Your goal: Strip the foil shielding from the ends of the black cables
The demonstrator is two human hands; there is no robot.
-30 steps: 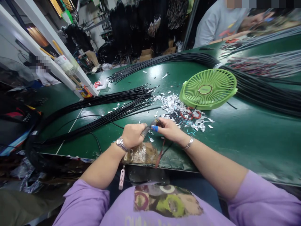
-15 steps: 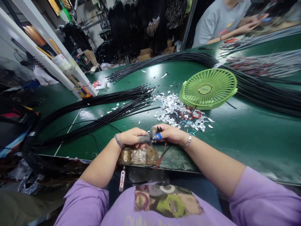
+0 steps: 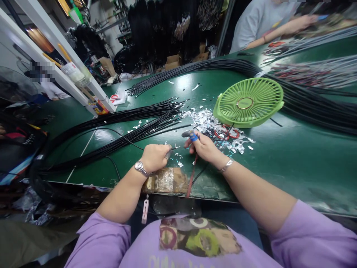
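My left hand (image 3: 156, 158) is closed around a black cable (image 3: 131, 142) near its end. A short stripped end with thin light wires pokes out to the right of the thumb. To the right and slightly farther away is my right hand (image 3: 205, 148), apart from the cable end. Grey covering wraps its index finger, and blue tape is round the thumb. Its fingers are bent together; a small dark pointed bit shows by the thumb, but what it belongs to is hidden. Under the left hand lies a tape-covered cardboard block (image 3: 169, 180) at the table's near edge.
A green fan (image 3: 248, 102) stands beyond my right hand, beside a heap of foil scraps (image 3: 205, 121) and red-handled scissors (image 3: 235, 133). Black cable bundles (image 3: 111, 117) cross the left and back of the green table (image 3: 306, 160). A co-worker (image 3: 251, 24) sits across at the right.
My hands were together over the cardboard block and are now apart. The right hand has moved up and right, baring the cable end held in the left.
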